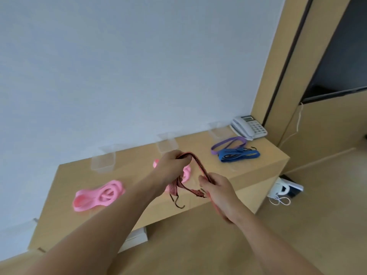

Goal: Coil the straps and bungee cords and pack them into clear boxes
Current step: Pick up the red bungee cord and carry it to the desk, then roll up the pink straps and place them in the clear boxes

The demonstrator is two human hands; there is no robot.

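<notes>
Over the shelf (258, 165), both hands gripping one red bungee cord (200, 165), left hand (170, 165), right hand (220, 193), three clear boxes (103, 161)

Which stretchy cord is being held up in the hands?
The red cord. Both hands grip it above the table, hooks dangling. The pink, purple and blue ones lie on the table untouched.

Both forearms were bare; no sleeve reached them. The left hand (172, 162) and right hand (219, 192) wore nothing.
</notes>
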